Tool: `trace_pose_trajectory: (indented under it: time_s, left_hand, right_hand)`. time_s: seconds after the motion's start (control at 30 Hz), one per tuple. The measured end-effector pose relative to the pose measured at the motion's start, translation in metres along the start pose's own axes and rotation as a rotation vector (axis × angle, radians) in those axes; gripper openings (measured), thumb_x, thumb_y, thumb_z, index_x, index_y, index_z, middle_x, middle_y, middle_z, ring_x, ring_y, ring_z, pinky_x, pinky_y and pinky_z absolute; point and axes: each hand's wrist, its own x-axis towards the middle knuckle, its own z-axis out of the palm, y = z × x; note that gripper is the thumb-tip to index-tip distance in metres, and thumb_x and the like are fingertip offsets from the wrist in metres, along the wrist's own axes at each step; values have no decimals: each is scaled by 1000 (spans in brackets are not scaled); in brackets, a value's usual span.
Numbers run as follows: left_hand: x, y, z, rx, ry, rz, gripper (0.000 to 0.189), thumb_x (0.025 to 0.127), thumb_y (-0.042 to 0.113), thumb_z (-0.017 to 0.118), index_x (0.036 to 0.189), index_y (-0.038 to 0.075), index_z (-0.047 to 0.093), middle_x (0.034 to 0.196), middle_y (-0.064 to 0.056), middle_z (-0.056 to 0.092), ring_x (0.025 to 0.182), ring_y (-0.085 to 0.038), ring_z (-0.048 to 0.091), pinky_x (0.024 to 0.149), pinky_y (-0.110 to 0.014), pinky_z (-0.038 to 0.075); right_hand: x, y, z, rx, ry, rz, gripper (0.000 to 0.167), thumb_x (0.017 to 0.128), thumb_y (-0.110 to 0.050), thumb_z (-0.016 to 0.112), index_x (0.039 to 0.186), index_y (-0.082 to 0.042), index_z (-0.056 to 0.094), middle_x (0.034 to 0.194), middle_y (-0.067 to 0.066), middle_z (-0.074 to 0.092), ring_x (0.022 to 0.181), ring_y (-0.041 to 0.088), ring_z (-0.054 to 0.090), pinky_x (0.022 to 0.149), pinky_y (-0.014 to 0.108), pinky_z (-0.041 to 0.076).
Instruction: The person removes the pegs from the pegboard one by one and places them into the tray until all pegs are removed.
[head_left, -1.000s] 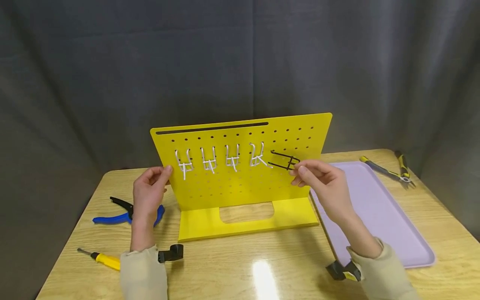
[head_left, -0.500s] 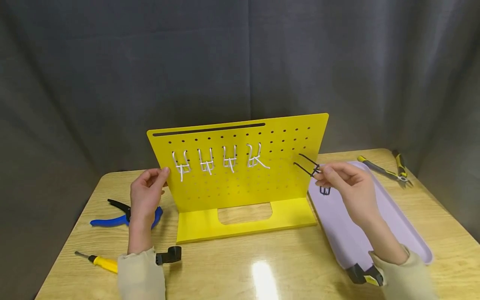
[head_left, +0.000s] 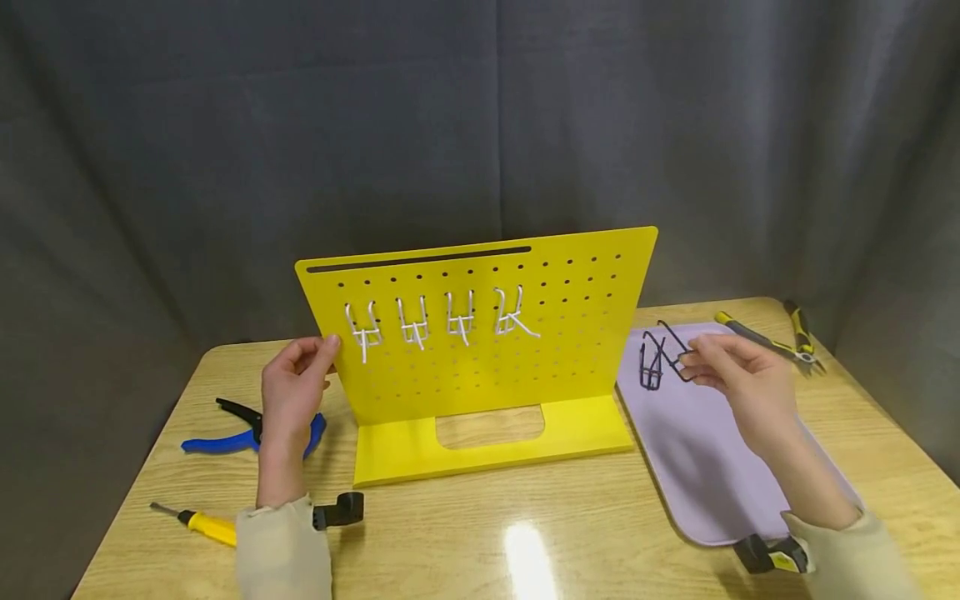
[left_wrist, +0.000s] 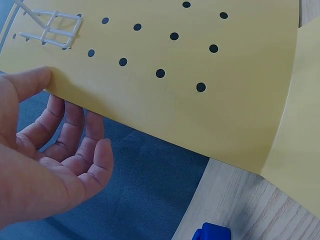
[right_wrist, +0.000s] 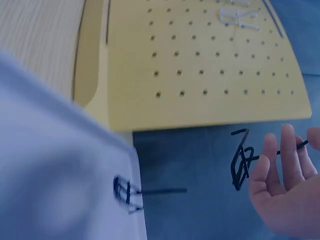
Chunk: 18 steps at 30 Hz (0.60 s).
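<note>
Two bare hands at a perforated yellow pegboard. The left hand point(head_left: 292, 387) holds the board's left edge, thumb on the front face, fingers reaching behind it, where their tips are hidden. The right hand point(head_left: 753, 387) pinches a black wire hook point(right_wrist: 238, 170) just beside the board's right edge; in the right wrist view the thumb is cut off by the frame, and the fingers cover part of the wire. Whether this hook hangs over the tray cannot be told. The left sleeve point(head_left: 285, 550) hides the end of a yellow-handled screwdriver point(head_left: 210, 527); the left forearm crosses a blue-and-black hand tool point(head_left: 221, 443), its exact type unclear.

The shallow lilac tray point(head_left: 712, 467) — round-cornered, partly covered by the right forearm — contains a second black hook point(head_left: 651, 379) near its far left corner, blurred in the right wrist view. Pliers point(head_left: 802, 329) with black-and-yellow handles lie beyond the tray.

The pegboard point(head_left: 570, 367) is a smooth sheet with rows of round holes, one long slot and a cut-out base. Four white wire hooks point(head_left: 465, 321) hang from it in a row. Beneath is a wood-grained surface point(head_left: 435, 533); behind, dark, softly creased cloth point(head_left: 480, 125).
</note>
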Motion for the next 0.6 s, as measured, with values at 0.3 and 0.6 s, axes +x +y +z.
trace_pose_trajectory:
  time_s: [0.3, 0.6]
  left_hand:
    - [1, 1, 1, 1, -3, 4, 44, 92, 43, 61, 109, 2, 61, 89, 7, 58, 84, -9, 56, 76, -27, 42]
    - [0, 0, 0, -2, 5, 0, 44, 91, 44, 61, 108, 3, 61, 90, 7, 59, 84, -9, 57, 77, -28, 42]
  right_hand:
    - [7, 9, -29, -132, 110, 126, 7, 91, -13, 67, 88, -14, 74, 75, -3, 72, 67, 8, 70, 65, 18, 53]
    - [23, 27, -45, -217, 130, 267, 7, 91, -24, 68, 88, -19, 73, 75, -9, 72, 68, 7, 70, 62, 17, 53]
